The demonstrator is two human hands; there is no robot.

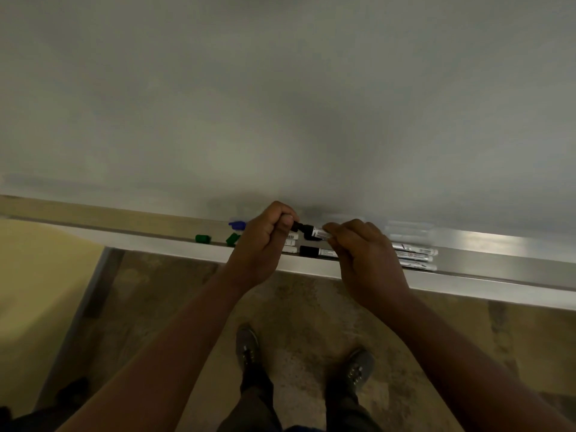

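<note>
The left hand [265,241] is curled into a loose fist just above the tray [486,254], its thumb and forefinger pinching the black cap [296,226] at one end of the black marker [319,233]. The right hand [364,257] faces it from the other side. Its fingers are curled over the marker's white barrel, most of which they hide. The marker is held level in the air, close over the middle of the tray and in line with its length, not resting on it.

On the tray under the left hand lie the ends of a few white markers [291,243], and a black-capped marker [318,252] lies near the tray's front lip between the two hands. Further right along the tray is a row of white markers [414,255]. Further left are two green caps [203,238] and, toward the back edge, a blue cap [237,225]. The whiteboard [280,104] rises directly behind the tray.

The step in hand looks like the cap and barrel being worked together or apart. Which way is not clear, though the loose caps suggest recapping. The next move needs a straight push or pull along the barrel, with both grips firm and the tip kept in line with the cap
</note>
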